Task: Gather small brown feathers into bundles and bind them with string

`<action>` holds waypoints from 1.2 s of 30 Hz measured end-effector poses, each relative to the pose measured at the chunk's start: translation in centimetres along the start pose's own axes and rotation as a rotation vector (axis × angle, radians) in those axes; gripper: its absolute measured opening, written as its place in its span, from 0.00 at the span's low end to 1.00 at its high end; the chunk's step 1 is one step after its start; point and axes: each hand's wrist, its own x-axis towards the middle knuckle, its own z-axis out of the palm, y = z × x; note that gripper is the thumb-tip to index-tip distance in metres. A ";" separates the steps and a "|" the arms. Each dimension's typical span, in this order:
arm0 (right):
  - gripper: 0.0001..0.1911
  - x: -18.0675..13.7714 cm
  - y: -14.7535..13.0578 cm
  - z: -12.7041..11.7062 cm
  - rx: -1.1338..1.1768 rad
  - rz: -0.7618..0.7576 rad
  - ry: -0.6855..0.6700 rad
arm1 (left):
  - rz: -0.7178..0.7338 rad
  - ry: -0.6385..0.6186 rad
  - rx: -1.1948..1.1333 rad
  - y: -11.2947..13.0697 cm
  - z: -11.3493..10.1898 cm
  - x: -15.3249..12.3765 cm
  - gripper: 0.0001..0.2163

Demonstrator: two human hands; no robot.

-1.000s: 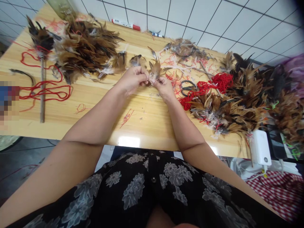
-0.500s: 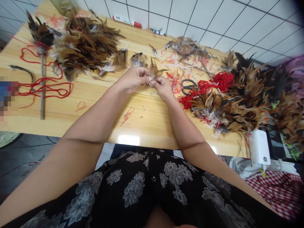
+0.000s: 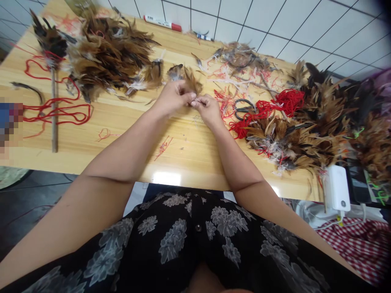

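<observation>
My left hand [image 3: 175, 96] is closed on a small bunch of brown feathers [image 3: 192, 81], whose tips stick up past the fingers. My right hand [image 3: 209, 109] meets it at the feathers' base, thumb and fingers pinched together; what lies between them is too small to make out. Just behind my left hand are loose feather tufts [image 3: 175, 72]. Red cord [image 3: 241, 129] and black-handled scissors [image 3: 243, 109] lie to the right of my right hand.
A big feather heap [image 3: 113, 61] lies at left, beside a stick [image 3: 54, 110] topped with dark feathers and trailing red cord. More feathers [image 3: 293, 138] spread along the right, near a white power bank [image 3: 337, 187]. A marker [image 3: 161, 22] rests by the tiled wall.
The feather bunch has tipped to the left and now sits against my left hand. My right hand has slipped down to the bunch's base. The view has shifted slightly.
</observation>
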 end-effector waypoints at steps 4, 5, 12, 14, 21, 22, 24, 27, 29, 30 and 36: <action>0.33 -0.1 0.1 0.0 0.113 -0.024 -0.014 | 0.003 0.050 -0.054 0.7 -0.2 -0.4 0.28; 0.35 -0.1 0.2 0.0 0.131 -0.020 -0.011 | -0.006 0.031 -0.082 0.8 -0.2 -0.5 0.29; 0.34 -0.2 0.0 0.0 0.197 -0.023 0.002 | -0.073 -0.012 -0.164 0.6 0.0 -0.2 0.24; 0.33 -0.4 -0.4 -0.1 0.199 -0.019 0.003 | -0.069 -0.019 -0.158 0.6 0.1 -0.1 0.24; 0.36 -0.4 -1.0 -0.1 0.213 -0.037 -0.007 | -0.036 -0.041 -0.102 0.6 -0.1 -0.4 0.24; 0.37 -0.4 -0.9 -0.1 0.236 -0.035 -0.011 | -0.020 -0.034 -0.102 0.6 -0.1 -0.4 0.24; 0.41 -0.2 -0.6 -0.1 0.294 -0.029 -0.018 | 0.003 -0.018 -0.098 0.7 -0.3 -0.4 0.23; 0.44 -0.2 -0.6 -0.5 0.359 -0.047 -0.056 | 0.001 0.009 -0.061 0.7 -0.4 -0.4 0.22; 0.43 -0.2 -0.9 -0.9 0.368 -0.061 -0.109 | -0.004 0.026 -0.010 0.6 -0.3 -0.3 0.21; 0.42 -0.3 -1.1 -1.0 0.365 -0.060 -0.132 | 0.002 0.035 0.021 0.5 -0.3 -0.3 0.20; 0.34 -0.4 -1.8 -1.2 0.268 0.017 -0.113 | 0.038 0.080 0.109 -0.4 0.4 0.1 0.17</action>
